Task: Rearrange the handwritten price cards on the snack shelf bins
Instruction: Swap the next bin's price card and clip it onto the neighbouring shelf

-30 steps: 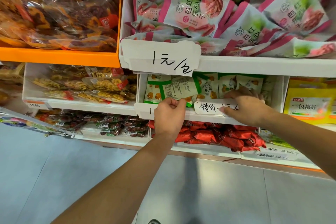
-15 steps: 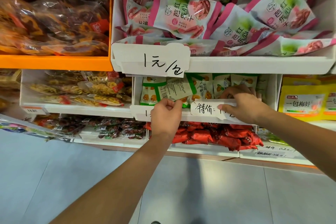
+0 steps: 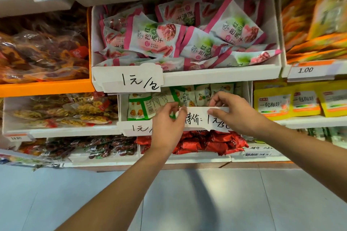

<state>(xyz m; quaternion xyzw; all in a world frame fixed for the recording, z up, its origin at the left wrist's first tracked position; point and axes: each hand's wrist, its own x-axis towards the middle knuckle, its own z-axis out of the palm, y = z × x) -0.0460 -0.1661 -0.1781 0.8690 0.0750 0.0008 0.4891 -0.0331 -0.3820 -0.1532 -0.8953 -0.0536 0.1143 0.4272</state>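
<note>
A white handwritten price card (image 3: 200,120) lies along the front lip of the middle white bin (image 3: 124,110), which holds green snack packets (image 3: 142,105). My left hand (image 3: 167,124) pinches the card's left end. My right hand (image 3: 232,113) pinches its right end, thumb on the front and fingers behind the top edge. Left of my hands, a second handwritten card (image 3: 138,128) is stuck to the same bin lip and is partly hidden by my left hand. One shelf up, a larger handwritten card (image 3: 131,80) hangs on the bin of pink packets (image 3: 178,39).
An orange bin (image 3: 45,87) of clear-wrapped dried fruit sits at upper left. Yellow packets (image 3: 293,103) fill the bin to the right, under a printed 1.00 tag (image 3: 305,70). Red packets (image 3: 208,142) lie in the bin below my hands. Grey floor tiles (image 3: 206,202) spread underneath.
The view has tilted up and closer. My left hand has shifted right onto the card's left end. My right hand has slid right, uncovering more of the card's writing.
</note>
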